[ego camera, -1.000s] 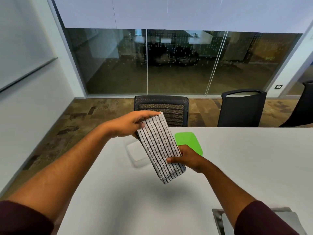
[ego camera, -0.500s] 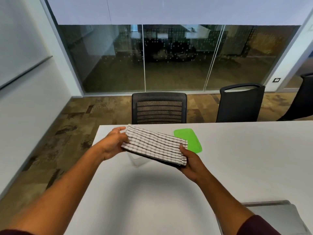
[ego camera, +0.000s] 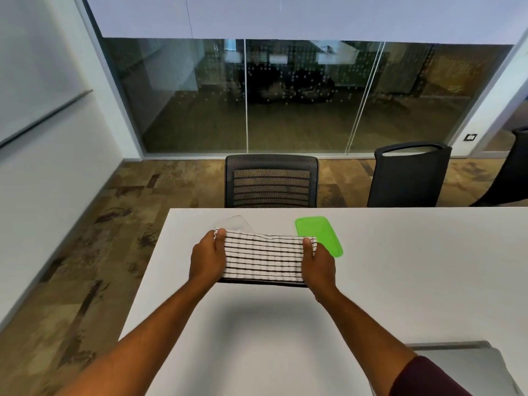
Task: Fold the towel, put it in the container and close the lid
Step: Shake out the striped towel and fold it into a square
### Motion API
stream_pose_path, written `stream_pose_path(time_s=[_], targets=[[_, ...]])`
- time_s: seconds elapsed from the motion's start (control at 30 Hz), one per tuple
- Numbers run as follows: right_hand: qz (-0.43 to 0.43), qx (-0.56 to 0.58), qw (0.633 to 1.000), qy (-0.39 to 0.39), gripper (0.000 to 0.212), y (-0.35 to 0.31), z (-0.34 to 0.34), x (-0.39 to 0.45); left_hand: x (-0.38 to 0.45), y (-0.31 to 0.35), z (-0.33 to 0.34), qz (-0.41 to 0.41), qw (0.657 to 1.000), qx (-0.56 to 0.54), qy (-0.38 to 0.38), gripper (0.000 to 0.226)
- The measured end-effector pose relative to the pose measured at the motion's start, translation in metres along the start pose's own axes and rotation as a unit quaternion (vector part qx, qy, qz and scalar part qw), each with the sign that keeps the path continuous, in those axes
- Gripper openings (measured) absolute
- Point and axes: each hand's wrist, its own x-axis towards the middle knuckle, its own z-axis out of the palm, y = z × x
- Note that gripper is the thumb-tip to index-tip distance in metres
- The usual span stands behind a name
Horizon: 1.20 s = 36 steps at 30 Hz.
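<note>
folded towel [ego camera: 264,258], both hands gripping, table [ego camera: 400,267]

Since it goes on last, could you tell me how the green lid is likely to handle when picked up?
The green lid looks thin and flat, so it is probably light and slightly flexible. Lying flush on the smooth white table, it may slide when nudged and be awkward to lift; prising up its edge should help.

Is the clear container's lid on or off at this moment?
Off. The flat green plastic lid lies on the white table, right of the clear plastic container, which sits partly hidden behind the striped towel.
</note>
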Motion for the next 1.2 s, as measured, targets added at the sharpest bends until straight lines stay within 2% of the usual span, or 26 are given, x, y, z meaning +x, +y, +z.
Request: stream_pose_path(time_s=[0.13,0.23,0.3,0.37,0.43,0.53,0.6,0.7,0.87,1.0,1.1,1.2], targets=[[-0.027,0.056,0.998,0.011,0.046,-0.013,-0.005,0.009,0.002,0.000,0.005,0.010,0.999,-0.013,0.051,0.044],[0.002,0.127,0.992,-0.008,0.040,-0.017,-0.009,0.014,0.002,0.003,0.007,0.015,0.998,-0.033,0.060,0.032],[0.041,0.184,0.981,-0.044,0.036,-0.020,-0.014,0.015,0.001,0.004,0.007,0.002,0.997,-0.062,0.045,0.033],[0.086,0.247,0.959,-0.111,0.035,-0.021,-0.021,0.016,0.001,0.006,0.002,-0.046,0.988,-0.146,-0.003,0.037],[0.133,0.317,0.919,-0.190,0.037,-0.021,-0.033,0.019,0.002,0.006,-0.006,-0.134,0.943,-0.288,-0.099,0.038],[0.193,0.366,0.863,-0.290,0.042,-0.020,-0.051,0.024,-0.002,0.001,-0.017,-0.234,0.827,-0.454,-0.235,0.044],[0.209,0.367,0.853,-0.308,0.042,-0.020,-0.058,0.028,-0.005,-0.002,-0.022,-0.252,0.773,-0.508,-0.285,0.050],[0.206,0.349,0.863,-0.300,0.030,-0.025,-0.066,0.036,-0.008,0.000,-0.026,-0.243,0.713,-0.563,-0.340,0.056],[0.124,0.219,0.929,-0.270,0.022,-0.052,-0.069,0.038,-0.020,0.018,-0.013,-0.237,0.701,-0.560,-0.374,0.048],[-0.009,0.092,0.966,-0.242,0.017,-0.075,-0.059,0.019,-0.022,0.028,-0.002,-0.243,0.690,-0.583,-0.354,0.051],[-0.118,-0.016,0.973,-0.199,0.024,-0.088,-0.047,-0.003,-0.024,0.034,0.005,-0.244,0.699,-0.584,-0.334,0.051],[-0.184,-0.087,0.963,-0.175,0.033,-0.099,-0.037,-0.028,-0.026,0.040,0.009,-0.244,0.708,-0.590,-0.302,0.050]])
